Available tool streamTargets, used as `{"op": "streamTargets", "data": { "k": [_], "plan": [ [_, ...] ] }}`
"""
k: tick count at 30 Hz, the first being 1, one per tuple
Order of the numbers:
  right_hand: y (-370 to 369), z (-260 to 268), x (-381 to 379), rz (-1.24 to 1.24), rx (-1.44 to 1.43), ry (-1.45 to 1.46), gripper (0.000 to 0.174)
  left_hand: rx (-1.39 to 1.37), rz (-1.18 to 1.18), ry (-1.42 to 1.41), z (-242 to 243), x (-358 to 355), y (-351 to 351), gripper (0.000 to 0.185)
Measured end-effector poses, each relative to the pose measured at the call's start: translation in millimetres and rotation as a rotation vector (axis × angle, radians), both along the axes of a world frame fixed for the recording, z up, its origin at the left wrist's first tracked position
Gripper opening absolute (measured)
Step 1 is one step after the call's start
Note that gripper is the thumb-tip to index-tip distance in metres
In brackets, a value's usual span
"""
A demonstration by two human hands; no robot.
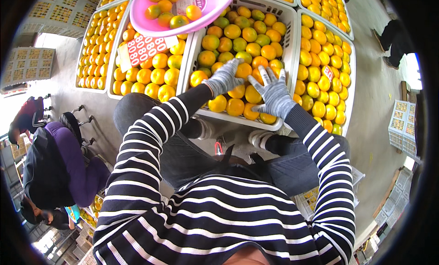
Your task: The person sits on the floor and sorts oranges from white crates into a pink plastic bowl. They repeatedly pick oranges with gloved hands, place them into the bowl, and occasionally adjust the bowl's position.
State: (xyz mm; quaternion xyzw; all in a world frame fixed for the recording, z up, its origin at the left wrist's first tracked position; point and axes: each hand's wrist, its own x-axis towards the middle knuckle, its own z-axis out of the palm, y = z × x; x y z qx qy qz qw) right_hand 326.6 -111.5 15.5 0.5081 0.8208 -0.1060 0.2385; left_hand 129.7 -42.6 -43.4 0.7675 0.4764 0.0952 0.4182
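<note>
Before me stands a white plastic crate (289, 38) filled with orange and green-tinged mandarins (249, 34). My left hand (223, 78), in a grey knit glove, reaches into its middle. Thumb and fingers lie on either side of one mandarin (243, 70); whether they grip it I cannot tell. My right hand (274, 93), gloved alike, rests palm down over fruit at the crate's near right. Its fingers are spread, and the palm hides what lies under it. Larger mandarins (235, 107) fill the near end in rows.
A pink plastic basin (147, 26) holding several mandarins overhangs the far left corner. Full crates flank mine; the left one carries a red-and-white label sheet (146, 49), the right one (349, 93) a small label. People crouch at left (68, 162); another stands at far right (394, 38).
</note>
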Motion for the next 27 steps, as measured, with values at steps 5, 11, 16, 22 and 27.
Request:
{"op": "streamTargets", "data": {
  "k": [5,11,16,22,27],
  "plan": [
    [14,-2,-13,-0.131,0.128,0.145,0.102,0.059,-0.095,0.112,-7,-6,-4,0.072],
    [24,0,-52,-0.184,0.022,0.102,0.097,0.299,-0.266,0.233,43,-29,23,0.056],
    [15,-17,-37,-0.205,0.144,0.187,0.095,0.795,0.055,-0.016,139,-72,171,0.031],
    [18,-21,-43,-0.157,0.178,0.216,0.098,0.335,-0.139,0.425,32,-85,263,0.056],
    [15,-26,-35,-0.187,0.160,0.201,0.096,0.324,-0.139,0.232,101,-42,219,0.042]
  ]
}}
